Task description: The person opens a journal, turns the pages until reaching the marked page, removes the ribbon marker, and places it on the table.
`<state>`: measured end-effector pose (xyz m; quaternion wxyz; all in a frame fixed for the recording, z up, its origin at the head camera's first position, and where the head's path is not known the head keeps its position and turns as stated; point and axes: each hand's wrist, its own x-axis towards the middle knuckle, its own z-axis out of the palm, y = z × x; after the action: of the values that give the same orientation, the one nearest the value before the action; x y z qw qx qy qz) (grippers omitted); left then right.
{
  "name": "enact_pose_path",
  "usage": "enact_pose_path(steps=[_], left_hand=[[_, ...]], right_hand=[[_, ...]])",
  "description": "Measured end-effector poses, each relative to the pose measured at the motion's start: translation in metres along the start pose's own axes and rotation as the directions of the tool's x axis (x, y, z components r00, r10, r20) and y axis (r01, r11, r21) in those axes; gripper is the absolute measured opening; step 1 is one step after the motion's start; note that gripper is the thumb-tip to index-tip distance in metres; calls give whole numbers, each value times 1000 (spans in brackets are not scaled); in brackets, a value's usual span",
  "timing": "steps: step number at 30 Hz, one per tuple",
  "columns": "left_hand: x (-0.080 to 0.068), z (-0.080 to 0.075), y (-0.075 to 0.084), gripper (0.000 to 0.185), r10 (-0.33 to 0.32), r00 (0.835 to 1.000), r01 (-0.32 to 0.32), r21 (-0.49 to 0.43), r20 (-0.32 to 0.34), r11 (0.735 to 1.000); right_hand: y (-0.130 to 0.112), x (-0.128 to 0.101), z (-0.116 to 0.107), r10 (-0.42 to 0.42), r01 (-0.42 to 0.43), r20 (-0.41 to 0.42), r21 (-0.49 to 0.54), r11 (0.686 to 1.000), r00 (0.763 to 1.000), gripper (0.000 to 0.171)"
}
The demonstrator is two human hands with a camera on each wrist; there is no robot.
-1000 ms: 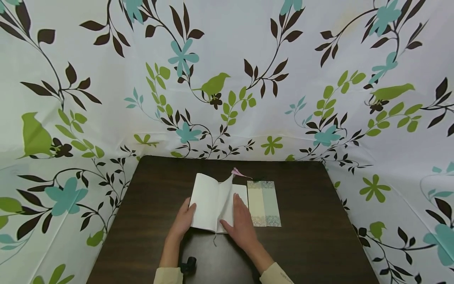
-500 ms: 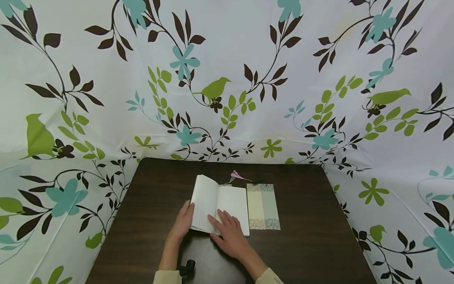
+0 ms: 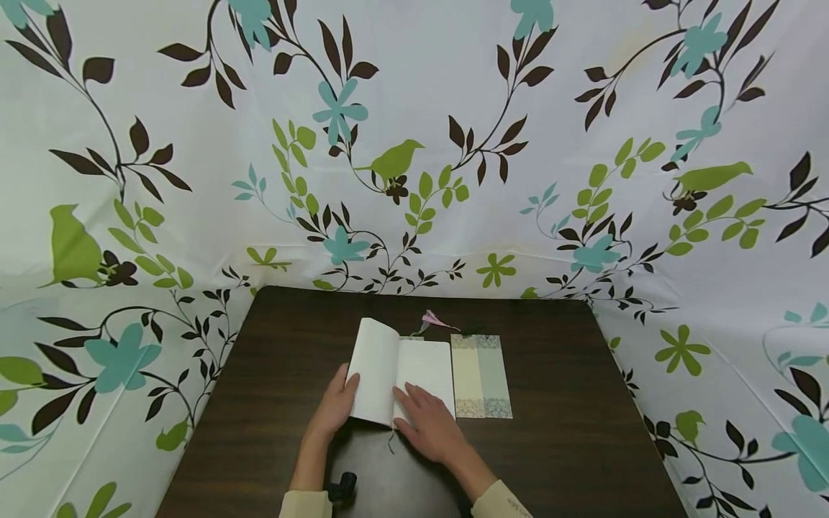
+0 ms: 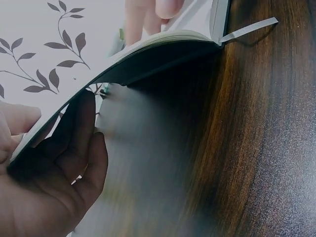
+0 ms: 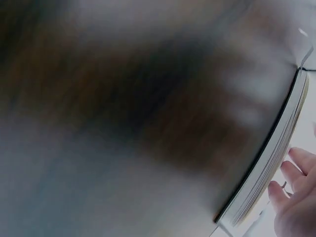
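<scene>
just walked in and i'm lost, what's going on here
A person has a notebook open on a dark table. The left hand holds its left side tilted up off the table, with fingers beneath the cover. The right hand lies over the right-hand page. Cream and pale green patterned paper lies just right of the notebook, and a pink flower lies beyond it.

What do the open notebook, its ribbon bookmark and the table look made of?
Notebook: matte paper, thin layers stacked at its edge; the dark, smooth-looking cover may be leatherette or card. Ribbon bookmark: probably fabric, a thin, flat strip. Table: wood or wood-look laminate, brown grain streaks, slight sheen.
</scene>
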<state>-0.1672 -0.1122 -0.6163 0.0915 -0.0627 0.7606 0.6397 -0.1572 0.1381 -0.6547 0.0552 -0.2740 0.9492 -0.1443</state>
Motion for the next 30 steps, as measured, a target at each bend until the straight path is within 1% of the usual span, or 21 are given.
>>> enact_pose_path(steps=[6, 11, 16, 19, 24, 27, 30], left_hand=[[1, -1, -1, 42, -9, 1000, 9, -4, 6, 1000], [4, -2, -3, 44, -23, 1000, 23, 10, 3, 1000], [5, -3, -4, 45, -18, 1000, 18, 10, 1, 1000], [4, -2, -3, 46, -20, 1000, 20, 14, 3, 1000], [2, -2, -2, 48, -37, 999, 37, 4, 1, 999], [3, -2, -3, 48, -35, 999, 35, 4, 1, 999], [3, -2, -3, 47, -36, 999, 36, 2, -1, 999]], right_hand=[[14, -1, -4, 11, -6, 57, -85, 996, 998, 59], [25, -3, -10, 21, -14, 54, -124, 992, 998, 61], [32, -6, -14, 37, -29, 62, -125, 992, 997, 66], [36, -6, -15, 26, -17, 67, -128, 992, 997, 73], [42, -4, -18, 4, 7, 101, -109, 994, 995, 83], [45, -3, -21, -4, 14, 124, -86, 996, 992, 86], [47, -3, -24, -16, 25, 133, -59, 998, 991, 82]])
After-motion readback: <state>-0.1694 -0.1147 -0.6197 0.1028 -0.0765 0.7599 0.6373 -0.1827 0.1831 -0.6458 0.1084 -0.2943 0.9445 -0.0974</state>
